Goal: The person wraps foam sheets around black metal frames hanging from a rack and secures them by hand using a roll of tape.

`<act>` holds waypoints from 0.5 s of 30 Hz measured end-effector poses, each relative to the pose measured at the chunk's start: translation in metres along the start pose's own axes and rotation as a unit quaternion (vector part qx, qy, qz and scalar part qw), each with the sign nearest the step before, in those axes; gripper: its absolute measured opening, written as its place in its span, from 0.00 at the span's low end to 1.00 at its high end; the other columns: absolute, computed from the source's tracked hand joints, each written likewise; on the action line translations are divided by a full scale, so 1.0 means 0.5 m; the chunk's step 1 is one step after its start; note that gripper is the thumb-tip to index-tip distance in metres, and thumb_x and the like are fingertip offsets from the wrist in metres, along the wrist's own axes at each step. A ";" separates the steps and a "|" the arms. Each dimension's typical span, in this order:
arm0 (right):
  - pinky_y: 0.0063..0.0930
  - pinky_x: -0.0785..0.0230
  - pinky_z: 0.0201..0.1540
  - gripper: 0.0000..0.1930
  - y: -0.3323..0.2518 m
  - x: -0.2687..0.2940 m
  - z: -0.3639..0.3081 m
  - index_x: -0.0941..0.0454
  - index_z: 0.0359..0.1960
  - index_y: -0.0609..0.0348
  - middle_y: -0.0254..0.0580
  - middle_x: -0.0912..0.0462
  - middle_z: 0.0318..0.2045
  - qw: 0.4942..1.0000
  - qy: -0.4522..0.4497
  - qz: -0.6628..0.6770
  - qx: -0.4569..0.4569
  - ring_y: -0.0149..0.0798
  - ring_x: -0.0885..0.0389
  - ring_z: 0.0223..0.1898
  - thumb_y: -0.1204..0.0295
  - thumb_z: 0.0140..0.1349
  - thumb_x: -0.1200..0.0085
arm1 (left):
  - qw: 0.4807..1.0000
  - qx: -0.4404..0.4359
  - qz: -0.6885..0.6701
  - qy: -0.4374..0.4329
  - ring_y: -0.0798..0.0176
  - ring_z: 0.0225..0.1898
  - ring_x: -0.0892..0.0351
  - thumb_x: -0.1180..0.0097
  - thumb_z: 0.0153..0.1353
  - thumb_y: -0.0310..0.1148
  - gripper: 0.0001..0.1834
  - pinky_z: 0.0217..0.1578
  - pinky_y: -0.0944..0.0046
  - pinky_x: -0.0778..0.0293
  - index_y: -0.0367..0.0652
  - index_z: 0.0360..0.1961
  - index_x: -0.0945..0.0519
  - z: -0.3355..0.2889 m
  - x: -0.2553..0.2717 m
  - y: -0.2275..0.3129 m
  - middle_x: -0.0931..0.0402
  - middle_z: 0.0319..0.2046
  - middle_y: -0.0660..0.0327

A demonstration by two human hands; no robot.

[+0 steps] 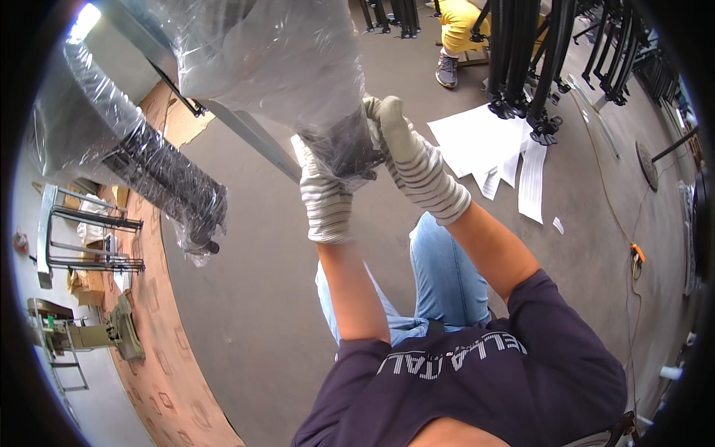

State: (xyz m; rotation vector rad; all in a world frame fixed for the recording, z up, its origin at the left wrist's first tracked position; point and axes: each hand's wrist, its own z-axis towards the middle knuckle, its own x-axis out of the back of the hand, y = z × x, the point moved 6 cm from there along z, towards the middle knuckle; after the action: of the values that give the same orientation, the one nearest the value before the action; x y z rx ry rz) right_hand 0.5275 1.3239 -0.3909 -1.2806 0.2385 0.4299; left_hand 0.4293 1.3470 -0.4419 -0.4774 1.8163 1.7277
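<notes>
A large bundle (268, 56) in clear plastic wrap hangs before me, with a dark end (348, 149) showing through at its lower tip. My right hand (395, 134), in a pale glove with a grey-striped cuff, is closed on the plastic wrap at the right side of that tip. On the other side, my left hand (325, 197) in a matching glove presses against the wrap. Its fingers are mostly hidden behind the bundle, so its grip does not show. A second wrapped dark piece (160, 179) hangs to the left, apart from both hands.
A grey metal bar (253, 138) runs behind the bundle. White sheets (484, 138) lie on the grey floor at right, near black metal legs (521, 67). Beyond sits a person in yellow trousers (460, 26). An orange connector (637, 253) lies on a cable.
</notes>
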 end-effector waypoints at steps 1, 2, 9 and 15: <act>0.21 0.42 0.50 0.27 0.002 0.006 0.001 0.34 0.46 0.65 0.39 0.29 0.41 1.000 0.003 -0.010 0.003 0.28 0.34 0.44 0.51 0.62 0.67 | 1.000 0.003 -0.012 -0.008 0.62 0.38 0.26 0.43 0.46 0.31 0.20 0.39 0.66 0.29 0.39 0.42 0.28 0.000 -0.006 0.000 0.25 0.36 0.60; 0.21 0.42 0.50 0.27 -0.001 0.011 0.001 0.34 0.46 0.65 0.39 0.29 0.41 1.000 0.007 -0.022 0.008 0.29 0.34 0.44 0.51 0.62 0.66 | 1.000 0.005 -0.024 -0.019 0.63 0.36 0.26 0.44 0.47 0.32 0.20 0.37 0.66 0.29 0.39 0.42 0.29 0.000 -0.015 0.002 0.26 0.35 0.60; 0.22 0.45 0.53 0.24 -0.008 -0.002 -0.014 0.35 0.51 0.63 0.39 0.28 0.44 0.995 -0.062 0.073 -0.022 0.30 0.33 0.47 0.56 0.61 0.60 | 0.907 -0.210 0.353 -0.092 0.68 0.30 0.29 0.46 0.51 0.28 0.15 0.27 0.71 0.29 0.40 0.41 0.30 -0.001 -0.015 -0.003 0.28 0.28 0.61; 0.28 0.49 0.59 0.29 0.034 0.039 -0.001 0.36 0.52 0.63 0.44 0.33 0.52 0.970 -0.159 0.183 0.007 0.34 0.37 0.54 0.78 0.45 0.42 | 0.857 -0.195 0.474 -0.049 0.67 0.36 0.30 0.44 0.46 0.27 0.20 0.38 0.68 0.32 0.41 0.43 0.30 0.001 -0.009 -0.011 0.28 0.35 0.62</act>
State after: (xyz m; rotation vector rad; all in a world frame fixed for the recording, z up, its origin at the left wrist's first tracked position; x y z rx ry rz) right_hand 0.5378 1.3305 -0.4137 -1.1353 0.2043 0.9389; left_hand 0.4363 1.3463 -0.4430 0.4727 1.7259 2.7254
